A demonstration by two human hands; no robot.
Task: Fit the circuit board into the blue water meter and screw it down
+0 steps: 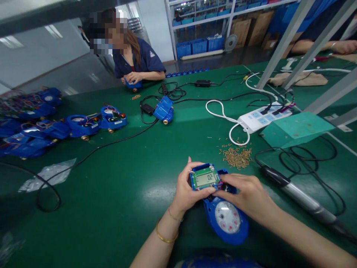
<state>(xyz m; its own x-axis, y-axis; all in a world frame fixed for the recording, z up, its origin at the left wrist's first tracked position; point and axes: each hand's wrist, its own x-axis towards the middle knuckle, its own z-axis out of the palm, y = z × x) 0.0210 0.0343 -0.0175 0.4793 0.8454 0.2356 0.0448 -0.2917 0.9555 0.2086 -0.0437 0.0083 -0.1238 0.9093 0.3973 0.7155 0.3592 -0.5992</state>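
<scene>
Near me on the green table (117, 208), my left hand (186, 190) and right hand (247, 195) pinch the green circuit board with grey display (205, 178) over the blue round-dialled water meter (227, 217). I judge it best seated level, pressed evenly.

"02" on the display (205, 179) of the blue meter (223, 208)

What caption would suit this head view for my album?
Both hands, left and right, hold a blue meter on a green table, screws beyond.
</scene>
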